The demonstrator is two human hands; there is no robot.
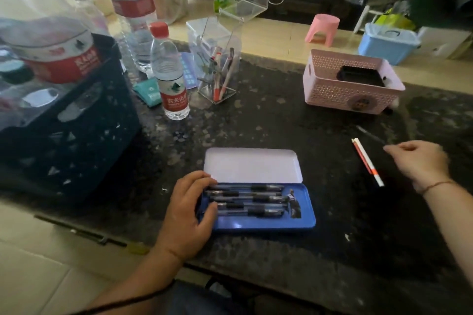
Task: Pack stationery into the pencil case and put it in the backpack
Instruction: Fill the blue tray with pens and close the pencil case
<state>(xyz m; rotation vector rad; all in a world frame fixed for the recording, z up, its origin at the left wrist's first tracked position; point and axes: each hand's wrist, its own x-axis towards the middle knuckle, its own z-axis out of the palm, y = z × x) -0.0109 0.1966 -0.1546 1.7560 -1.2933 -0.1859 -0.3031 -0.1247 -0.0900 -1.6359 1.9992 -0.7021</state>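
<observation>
Left hand (188, 208) is pressed on the near end of the open pencil case (258, 208), fingers spread over the pens (247, 199) inside, gripping nothing, likely pinning the case so it won't slide. Right hand (419, 161) hovers loosely curled and empty; its fingertips point at the two loose pens (367, 161) lying just beyond them on the table (281, 123), probably next in. No backpack in view.

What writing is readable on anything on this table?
"农夫山" reads on the red label of the small bottle; the rest is blurred.
Big bottle label: white characters, too blurred to read.
Teal packet: white print, illegible.
Pencil case: a picture only, no readable text.
</observation>
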